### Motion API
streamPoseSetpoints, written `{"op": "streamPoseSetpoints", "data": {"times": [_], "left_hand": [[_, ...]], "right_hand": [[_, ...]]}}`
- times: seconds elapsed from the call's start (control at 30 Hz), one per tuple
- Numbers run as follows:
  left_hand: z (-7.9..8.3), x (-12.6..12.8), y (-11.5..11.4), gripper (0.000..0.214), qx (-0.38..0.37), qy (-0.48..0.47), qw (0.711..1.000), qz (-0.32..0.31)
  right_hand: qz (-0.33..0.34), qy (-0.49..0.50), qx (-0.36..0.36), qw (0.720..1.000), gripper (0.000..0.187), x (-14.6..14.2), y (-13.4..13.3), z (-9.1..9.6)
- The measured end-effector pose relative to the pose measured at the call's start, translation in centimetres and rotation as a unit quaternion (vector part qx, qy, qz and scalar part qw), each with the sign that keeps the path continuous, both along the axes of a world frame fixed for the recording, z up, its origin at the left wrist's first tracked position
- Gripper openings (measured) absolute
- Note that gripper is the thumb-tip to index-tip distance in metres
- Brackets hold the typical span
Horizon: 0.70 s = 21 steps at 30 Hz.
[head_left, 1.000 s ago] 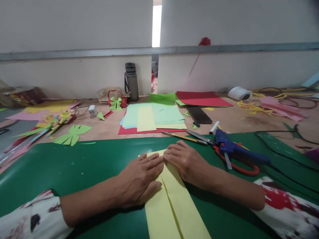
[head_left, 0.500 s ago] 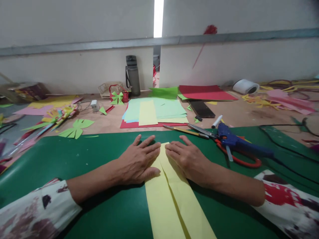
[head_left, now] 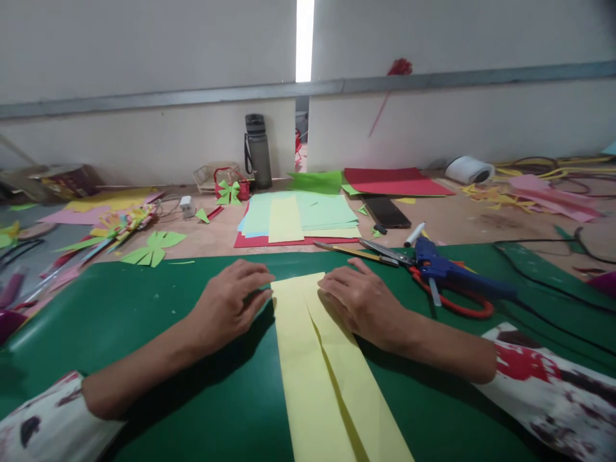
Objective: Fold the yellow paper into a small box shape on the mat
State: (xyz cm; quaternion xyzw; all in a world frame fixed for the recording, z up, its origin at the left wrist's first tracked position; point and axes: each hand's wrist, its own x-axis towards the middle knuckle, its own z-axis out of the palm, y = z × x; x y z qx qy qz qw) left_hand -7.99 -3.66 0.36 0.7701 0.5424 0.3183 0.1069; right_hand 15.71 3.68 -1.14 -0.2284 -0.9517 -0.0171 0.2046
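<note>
A folded yellow sheet of paper (head_left: 303,372) lies lengthwise on the green mat, its two folded-in flaps meeting near the far end and parting slightly toward me. My right hand (head_left: 363,308) rests on the paper's far right corner, fingers stretched and lying on it. At the far left corner is my left hand (head_left: 233,298), its fingers loosely bent, with a gap between thumb and fingers. Those fingertips are at the paper's left edge; whether they touch it I cannot tell.
Right of the paper lie a blue glue gun (head_left: 457,276), orange-handled scissors (head_left: 474,308) and a white marker (head_left: 414,234). Beyond the green mat (head_left: 221,398) are stacked coloured sheets (head_left: 332,215), a phone (head_left: 387,212), a grey bottle (head_left: 260,154) and green cut-outs (head_left: 154,249).
My left hand has moved left off the middle of the paper to its left edge, uncovering the far end. My right hand stays on the paper's right side.
</note>
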Motion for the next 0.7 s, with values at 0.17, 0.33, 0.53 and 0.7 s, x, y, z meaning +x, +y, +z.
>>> {"op": "streamPoseSetpoints", "data": {"times": [0.17,0.33,0.53,0.7], "left_hand": [[-0.5,0.2,0.7,0.018,-0.046,-0.005,0.999,0.029],[-1.0,0.6,2.2,0.024,-0.109,-0.11,0.986,0.062],[-0.2,0.8,1.8,0.019,-0.093,-0.042,0.994,0.031],[0.2,2.3,-1.2,0.022,-0.045,0.052,0.989,-0.13]], "right_hand": [[0.011,0.099,-0.143,0.985,0.015,-0.1,-0.6,1.4],[-0.011,0.12,-0.294,0.948,0.015,-0.4,-1.0,2.7],[0.147,0.032,-0.338,0.929,0.031,0.2,-1.0,3.4],[0.225,-0.071,-0.351,0.906,0.029,0.8,-1.7,3.2]]}}
